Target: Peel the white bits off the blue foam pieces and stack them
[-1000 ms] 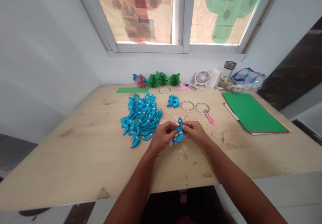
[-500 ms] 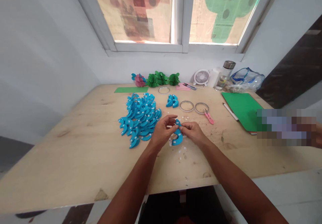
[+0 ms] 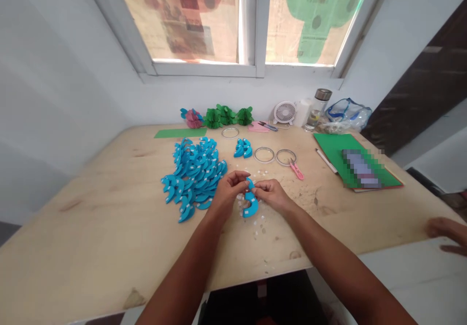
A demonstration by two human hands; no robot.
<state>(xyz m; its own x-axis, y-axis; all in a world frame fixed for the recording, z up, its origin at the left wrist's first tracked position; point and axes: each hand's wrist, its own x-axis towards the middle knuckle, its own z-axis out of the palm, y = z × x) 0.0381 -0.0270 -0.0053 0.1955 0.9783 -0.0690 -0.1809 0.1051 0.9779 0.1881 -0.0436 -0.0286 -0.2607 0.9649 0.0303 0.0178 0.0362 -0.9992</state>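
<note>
Between my hands is a blue curved paper piece [image 3: 250, 184] with small white squares on it. My left hand [image 3: 229, 191] pinches its left side, and the fingertips of my right hand [image 3: 272, 194] are closed on its right side. Just below lies a blue C-shaped piece [image 3: 250, 209] with white squares; whether it is joined to the held one, I cannot tell. Left of my hands spreads a large pile of similar blue pieces [image 3: 199, 169]. A small blue stack [image 3: 242, 148] stands beyond my fingers. White scraps [image 3: 260, 223] are scattered around.
Metal rings [image 3: 263, 154] and pink thread snips [image 3: 296, 170] lie behind my right hand. On the right, a blurred-out object [image 3: 361, 168] rests on a green folder [image 3: 330, 145] near a white pen [image 3: 326, 160]. Another person's hand [image 3: 448, 232] is at the right edge. A fan [image 3: 285, 113] and bottle [image 3: 318, 108] stand behind.
The other person's hand has let go of the blurred-out object on the green folder and drawn back toward the table's right edge. My hands keep their pinch; the view has shifted slightly.
</note>
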